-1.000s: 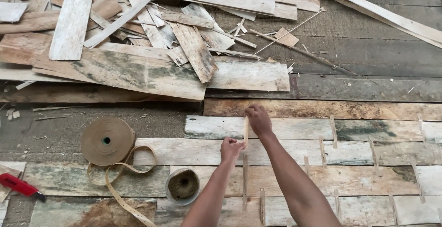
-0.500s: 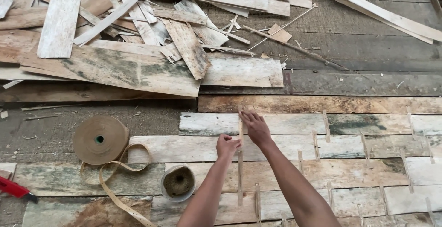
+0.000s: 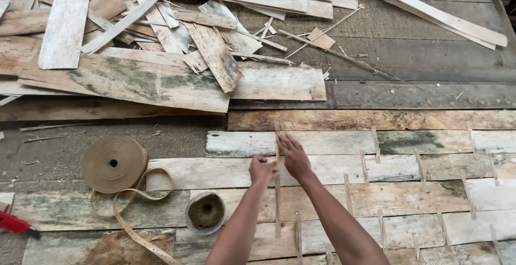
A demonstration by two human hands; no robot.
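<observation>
The right hand lay flat, fingers apart, on the thin tape strip across the veneer sheets; the left hand (curled closed) pinched it just beside.

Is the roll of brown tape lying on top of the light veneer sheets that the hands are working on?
No. The roll of brown tape lies on the dark floor left of the veneer sheets, away from both hands.

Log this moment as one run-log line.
left hand: pinching tape strip | right hand: flat on strip, pressing onto veneer sheets | nearby: tape roll, small pot
</observation>
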